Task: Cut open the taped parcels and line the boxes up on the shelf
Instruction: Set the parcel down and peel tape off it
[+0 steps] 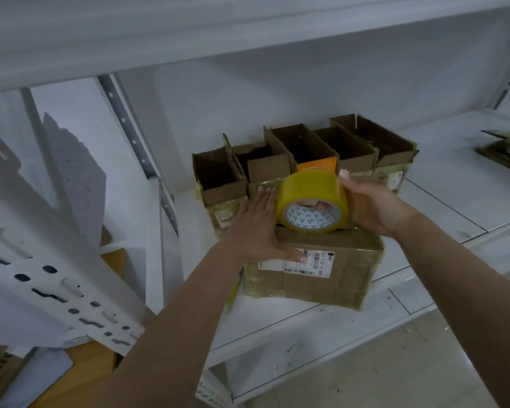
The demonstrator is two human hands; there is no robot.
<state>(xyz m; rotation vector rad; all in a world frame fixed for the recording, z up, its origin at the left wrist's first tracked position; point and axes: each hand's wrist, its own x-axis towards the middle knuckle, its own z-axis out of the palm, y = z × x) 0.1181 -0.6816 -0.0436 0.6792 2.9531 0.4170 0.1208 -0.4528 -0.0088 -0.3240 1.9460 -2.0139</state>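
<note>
right grip [368, 204] curls round a roll of yellow tape [312, 201], fingers over its far rim and one fingertip showing through the core, holding it on edge just above the taped parcel [312, 272]. left grip [259, 225] lies flat and open against the parcel's top left edge, thumb stretched onto the white label [306, 262] on its near face. that parcel sits directly under both grips, near the front lip of the white shelf [424, 219]; it looks fully wrapped in tape and not yet cut. just beyond the grips stand 5 opened boxes [304, 154] in a row against the back wall, tops gaping, one with an orange flap.

risks, as i judge them: the tape roll is round and held only by 1 grip, so if it is set on its edge it could roll off the shelf front. the parcel sits close to that front lip, so a push from the flat left grip toward the body could tip it off. no cutting tool is visible here, so any attempt to tear the tape by force could shove the parcel back into the row and knock the light, empty boxes out of line.
</note>
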